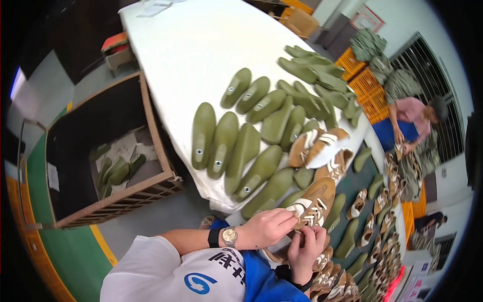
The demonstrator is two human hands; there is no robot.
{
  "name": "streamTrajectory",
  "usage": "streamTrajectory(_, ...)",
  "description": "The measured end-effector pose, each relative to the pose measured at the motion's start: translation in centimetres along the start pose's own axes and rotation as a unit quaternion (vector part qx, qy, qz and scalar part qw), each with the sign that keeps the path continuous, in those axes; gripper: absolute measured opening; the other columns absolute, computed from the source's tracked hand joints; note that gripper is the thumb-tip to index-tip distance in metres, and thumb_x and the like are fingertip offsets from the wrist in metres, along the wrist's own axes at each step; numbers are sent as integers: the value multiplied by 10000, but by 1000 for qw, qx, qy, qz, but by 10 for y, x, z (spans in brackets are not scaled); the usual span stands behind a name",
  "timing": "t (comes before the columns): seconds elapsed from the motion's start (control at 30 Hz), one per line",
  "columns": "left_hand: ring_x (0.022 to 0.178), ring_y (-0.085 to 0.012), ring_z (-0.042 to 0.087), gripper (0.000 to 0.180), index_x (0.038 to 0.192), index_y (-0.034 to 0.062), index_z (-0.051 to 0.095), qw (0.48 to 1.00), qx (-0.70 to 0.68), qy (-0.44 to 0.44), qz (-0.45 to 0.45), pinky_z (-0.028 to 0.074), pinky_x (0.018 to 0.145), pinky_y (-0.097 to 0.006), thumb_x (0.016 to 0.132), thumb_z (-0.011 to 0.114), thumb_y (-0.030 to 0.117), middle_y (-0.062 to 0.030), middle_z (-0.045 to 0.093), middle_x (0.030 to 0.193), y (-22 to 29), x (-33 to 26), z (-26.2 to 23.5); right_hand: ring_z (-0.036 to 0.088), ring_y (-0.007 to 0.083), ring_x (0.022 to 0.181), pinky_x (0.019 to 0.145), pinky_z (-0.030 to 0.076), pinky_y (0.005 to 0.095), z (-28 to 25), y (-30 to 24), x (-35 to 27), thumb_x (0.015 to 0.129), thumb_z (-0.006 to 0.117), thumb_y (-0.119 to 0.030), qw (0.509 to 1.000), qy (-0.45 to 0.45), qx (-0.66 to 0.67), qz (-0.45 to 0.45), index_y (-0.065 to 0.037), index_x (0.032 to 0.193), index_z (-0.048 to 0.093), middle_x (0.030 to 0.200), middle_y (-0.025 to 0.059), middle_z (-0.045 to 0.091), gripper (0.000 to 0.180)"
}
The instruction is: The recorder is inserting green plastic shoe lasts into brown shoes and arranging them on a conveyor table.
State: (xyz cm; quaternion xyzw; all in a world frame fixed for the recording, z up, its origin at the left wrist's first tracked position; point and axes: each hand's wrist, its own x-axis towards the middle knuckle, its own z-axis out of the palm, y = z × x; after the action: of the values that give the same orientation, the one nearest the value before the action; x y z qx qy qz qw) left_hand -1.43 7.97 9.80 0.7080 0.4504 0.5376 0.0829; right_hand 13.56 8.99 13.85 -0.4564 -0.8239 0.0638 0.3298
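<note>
A brown suede sneaker (322, 194) with white laces and white side stripes is between my two hands, its toe pointing up and away. My left hand (269, 227), with a watch on the wrist, has its fingers closed on the shoe near the lower laces. Close beside it, my right hand (306, 247) pinches at the shoe's opening by the lace ends; the exact grip is partly hidden. More brown and white sneakers (329, 143) lie just beyond, one with a white sole showing. Green shoe lasts (242, 158) are spread over the white table (171, 55).
At left stands a wood-framed bin (151, 128) with several lasts inside. A dark green conveyor (358, 186) carrying lasts and sneakers runs along the right. Farther right, a person in a pink top (412, 113) handles a shoe near orange crates (366, 90).
</note>
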Motion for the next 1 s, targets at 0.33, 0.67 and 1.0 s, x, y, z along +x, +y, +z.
streamTrajectory(0.33,813,-255,593,213,965,23,585,986,-67,-136,72,504,668,-324,764,603,89,-88,579,892,56,13,85,449,267,678,589,357,351,-71,69,-68,642,679,-37,990,7,98,100,-43,601,452,729,100,433,231)
streamTrajectory(0.67,788,-287,593,180,978,55,611,957,-201,-209,-1,491,677,-345,810,590,115,-98,610,875,63,28,120,429,199,723,660,345,290,-117,94,-97,670,648,-36,955,-47,264,124,-6,619,482,763,76,412,176)
streamTrajectory(1.0,773,-245,573,398,1134,16,542,977,-74,-151,132,487,650,-334,740,579,67,-84,568,898,86,31,128,461,180,687,588,365,262,-109,115,-79,725,630,7,979,35,159,123,18,701,539,761,83,451,95)
